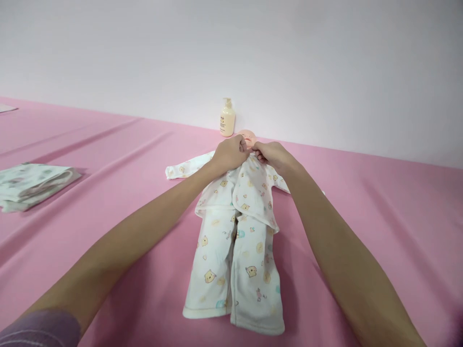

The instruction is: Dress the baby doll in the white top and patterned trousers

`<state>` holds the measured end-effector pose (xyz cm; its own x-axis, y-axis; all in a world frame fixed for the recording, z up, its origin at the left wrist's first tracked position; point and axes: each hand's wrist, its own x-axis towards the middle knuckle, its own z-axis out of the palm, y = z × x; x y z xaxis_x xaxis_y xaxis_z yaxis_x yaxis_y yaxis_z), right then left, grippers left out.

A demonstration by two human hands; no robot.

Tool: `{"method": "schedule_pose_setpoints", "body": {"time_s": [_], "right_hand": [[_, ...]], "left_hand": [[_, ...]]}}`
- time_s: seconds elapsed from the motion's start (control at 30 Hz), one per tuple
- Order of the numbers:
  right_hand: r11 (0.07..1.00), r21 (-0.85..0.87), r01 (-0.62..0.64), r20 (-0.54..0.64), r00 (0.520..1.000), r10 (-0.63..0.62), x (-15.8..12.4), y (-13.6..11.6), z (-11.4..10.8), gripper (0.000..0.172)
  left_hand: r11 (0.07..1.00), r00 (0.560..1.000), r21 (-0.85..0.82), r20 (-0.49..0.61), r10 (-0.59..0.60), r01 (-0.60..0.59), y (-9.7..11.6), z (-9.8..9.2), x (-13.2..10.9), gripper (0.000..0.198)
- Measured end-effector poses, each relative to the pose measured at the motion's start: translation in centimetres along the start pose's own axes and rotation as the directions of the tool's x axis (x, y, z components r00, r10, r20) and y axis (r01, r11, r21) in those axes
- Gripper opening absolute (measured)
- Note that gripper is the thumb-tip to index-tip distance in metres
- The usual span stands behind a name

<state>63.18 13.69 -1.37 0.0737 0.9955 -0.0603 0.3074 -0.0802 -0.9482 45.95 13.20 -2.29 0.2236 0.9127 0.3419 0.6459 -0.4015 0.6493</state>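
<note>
A baby doll [246, 134] lies on its back, its head toward the wall. It wears a white baby jacket [253, 185] printed with small bears and matching trousers [213, 260]. Both sleeves stretch out sideways, and the jacket fronts meet at the chest and part lower down. At the neckline, my left hand [231, 153] is closed in a pinch on the jacket's collar. Close beside it, my right hand [274, 155] pinches the collar from the other side. The fingers hide the doll's neck and the exact bit of cloth between them.
A cream pump bottle [227, 119] stands behind the doll's head, near the pale wall [325, 72]. To the left lies a folded white cloth [36, 183] with grey patches. Part of another pale item [6, 108] shows at the far left edge. Pink sheeting [347, 202] with creases covers the surface.
</note>
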Motion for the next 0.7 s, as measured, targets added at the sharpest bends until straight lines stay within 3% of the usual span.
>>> {"method": "schedule_pose_setpoints", "body": {"time_s": [0.2, 0.43, 0.57, 0.7], "right_hand": [[0.994, 0.105, -0.002, 0.034, 0.999, -0.001, -0.3, 0.0, -0.2, 0.013], [1.0, 0.008, 0.01, 0.021, 1.0, -0.011, -0.6, -0.1, 0.2, 0.019], [0.999, -0.052, -0.006, 0.053, 0.999, 0.008, -0.5, -0.3, 0.0, 0.026], [0.975, -0.214, 0.062, 0.127, 0.991, -0.035, -1.1, -1.2, -0.8, 0.04]], "left_hand": [[1.0, 1.0, -0.014, 0.012, -0.01, 0.011, -0.1, 0.1, 0.1, 0.015], [0.999, 0.999, -0.038, 0.038, -0.016, 0.017, 0.0, -0.1, -0.1, 0.017], [0.997, 0.992, -0.075, 0.126, 0.004, 0.006, 0.2, -1.2, 0.0, 0.017], [0.991, 0.971, -0.134, 0.23, 0.058, -0.027, 0.1, -2.5, 0.2, 0.02]]}}
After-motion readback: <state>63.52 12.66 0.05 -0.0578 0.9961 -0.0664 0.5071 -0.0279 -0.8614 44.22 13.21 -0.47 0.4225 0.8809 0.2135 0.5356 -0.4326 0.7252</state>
